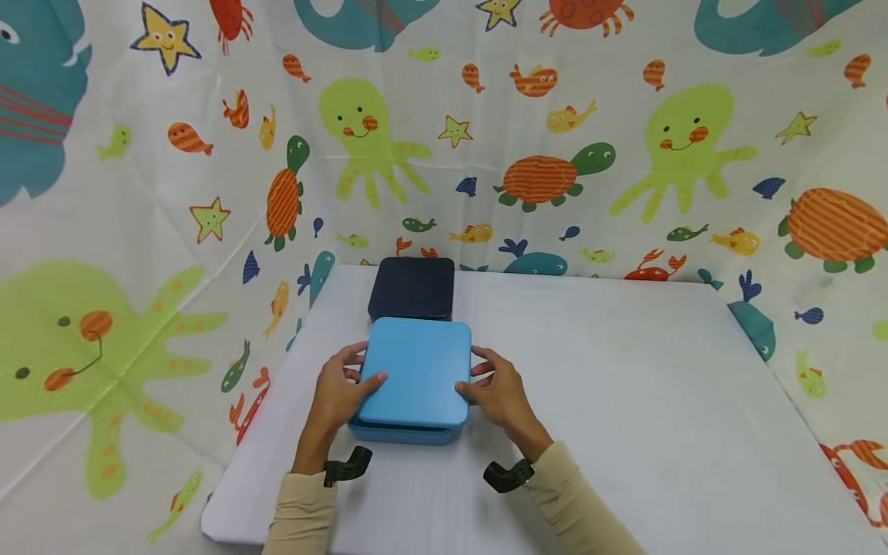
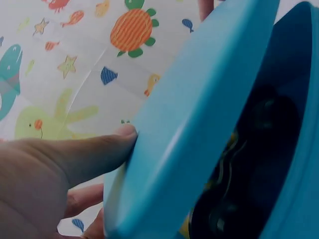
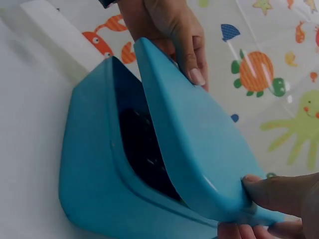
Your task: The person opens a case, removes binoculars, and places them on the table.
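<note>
Both hands, the left hand [image 1: 341,393] and right hand [image 1: 498,393], pinch the blue lid [image 1: 416,373], fingers curled; it looks barely lifted off the box [image 1: 405,434].

A: What colour is the box [image 1: 405,434] and its lid [image 1: 417,372]?
B: Both plain light blue; the second box [image 1: 412,289] behind is dark navy.
A: And the surroundings?
B: The counter [image 1: 624,385] is white; the cloth [image 1: 555,139] is white with green octopuses, orange-striped turtles, teal whales, yellow stars.
</note>
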